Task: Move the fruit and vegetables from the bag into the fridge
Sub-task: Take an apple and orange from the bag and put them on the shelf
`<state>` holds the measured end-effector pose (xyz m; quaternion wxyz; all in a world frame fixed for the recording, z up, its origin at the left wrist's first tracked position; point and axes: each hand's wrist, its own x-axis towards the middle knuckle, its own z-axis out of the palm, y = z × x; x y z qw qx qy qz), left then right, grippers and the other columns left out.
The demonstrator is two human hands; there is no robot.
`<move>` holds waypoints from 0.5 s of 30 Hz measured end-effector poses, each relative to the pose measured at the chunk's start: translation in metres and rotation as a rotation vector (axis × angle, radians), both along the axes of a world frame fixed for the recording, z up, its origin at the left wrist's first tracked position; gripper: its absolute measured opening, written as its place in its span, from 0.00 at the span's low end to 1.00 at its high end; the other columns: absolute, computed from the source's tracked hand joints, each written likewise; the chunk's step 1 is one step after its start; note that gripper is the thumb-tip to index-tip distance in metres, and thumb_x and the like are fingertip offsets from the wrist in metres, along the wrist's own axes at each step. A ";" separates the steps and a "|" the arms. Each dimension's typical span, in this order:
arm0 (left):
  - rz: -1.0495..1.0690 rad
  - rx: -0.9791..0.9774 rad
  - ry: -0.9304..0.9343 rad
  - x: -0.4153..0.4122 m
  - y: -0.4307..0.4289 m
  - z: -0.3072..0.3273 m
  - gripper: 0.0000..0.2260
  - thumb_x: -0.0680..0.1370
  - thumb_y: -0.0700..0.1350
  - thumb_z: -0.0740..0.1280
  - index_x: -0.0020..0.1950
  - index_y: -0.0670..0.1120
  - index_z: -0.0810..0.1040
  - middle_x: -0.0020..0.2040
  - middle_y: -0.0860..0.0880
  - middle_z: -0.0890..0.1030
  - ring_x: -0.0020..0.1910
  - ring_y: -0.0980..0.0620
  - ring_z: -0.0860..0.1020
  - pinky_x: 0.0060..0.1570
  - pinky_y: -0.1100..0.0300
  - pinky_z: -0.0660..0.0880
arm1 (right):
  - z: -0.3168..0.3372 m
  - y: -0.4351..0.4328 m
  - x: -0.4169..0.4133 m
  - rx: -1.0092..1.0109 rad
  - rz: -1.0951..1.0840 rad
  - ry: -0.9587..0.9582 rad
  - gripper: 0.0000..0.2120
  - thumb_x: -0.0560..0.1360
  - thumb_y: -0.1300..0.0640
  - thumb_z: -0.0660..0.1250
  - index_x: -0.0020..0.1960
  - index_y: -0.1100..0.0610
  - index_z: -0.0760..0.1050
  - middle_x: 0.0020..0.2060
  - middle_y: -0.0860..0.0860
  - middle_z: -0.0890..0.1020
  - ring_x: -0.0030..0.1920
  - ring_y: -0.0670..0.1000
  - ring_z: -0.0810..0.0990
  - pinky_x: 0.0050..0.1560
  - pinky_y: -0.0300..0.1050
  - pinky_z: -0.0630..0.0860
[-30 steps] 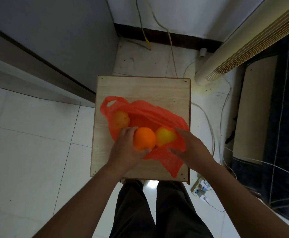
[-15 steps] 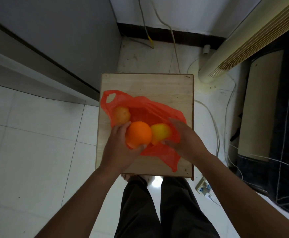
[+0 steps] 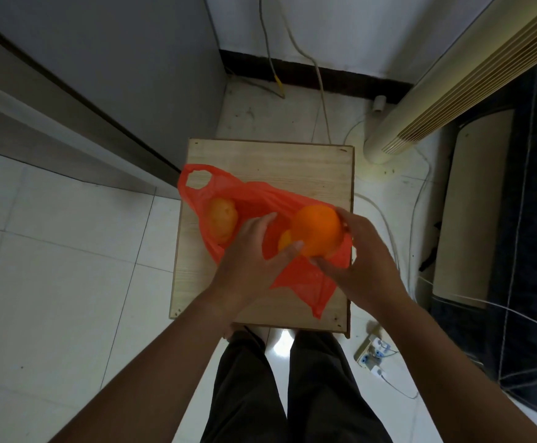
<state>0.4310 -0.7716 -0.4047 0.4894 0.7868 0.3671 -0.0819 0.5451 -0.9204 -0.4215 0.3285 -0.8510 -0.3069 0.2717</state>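
Left hand [image 3: 251, 254]: gave up orange [image 3: 316, 230] — fingers slack, empty.
Right hand [image 3: 366, 260]: curled round it (lifted above bag [image 3: 302, 282]) — ready to stow.

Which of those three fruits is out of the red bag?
The big bright orange, gripped by the right hand. The paler fruit at left and the half-hidden fruit beneath the orange lie inside the red bag.

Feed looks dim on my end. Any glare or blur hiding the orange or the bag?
Head view: dim overall, yet the orange in the right hand and the red bag read sharp; glare sits only on the floor tiles, clear of both; wide-angle bending curves straight lines near the borders.
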 end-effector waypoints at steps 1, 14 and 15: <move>0.004 0.001 0.015 -0.003 0.003 -0.003 0.28 0.74 0.60 0.64 0.72 0.52 0.63 0.70 0.53 0.66 0.63 0.61 0.64 0.58 0.60 0.65 | -0.002 -0.005 0.002 0.007 -0.028 -0.001 0.39 0.65 0.48 0.75 0.70 0.51 0.60 0.65 0.50 0.69 0.58 0.43 0.67 0.51 0.33 0.66; 0.006 -0.052 0.277 0.029 -0.017 -0.071 0.23 0.74 0.56 0.67 0.63 0.44 0.71 0.60 0.45 0.75 0.57 0.46 0.74 0.53 0.56 0.71 | -0.031 -0.042 0.003 -0.075 -0.035 -0.008 0.40 0.63 0.52 0.77 0.70 0.57 0.62 0.65 0.56 0.69 0.59 0.46 0.66 0.52 0.41 0.69; 0.023 -0.073 0.288 0.031 -0.019 -0.074 0.23 0.73 0.57 0.68 0.61 0.44 0.72 0.58 0.45 0.76 0.56 0.45 0.75 0.51 0.55 0.72 | -0.033 -0.044 0.002 -0.074 -0.030 -0.004 0.40 0.64 0.52 0.77 0.70 0.57 0.62 0.65 0.56 0.68 0.59 0.46 0.66 0.52 0.41 0.69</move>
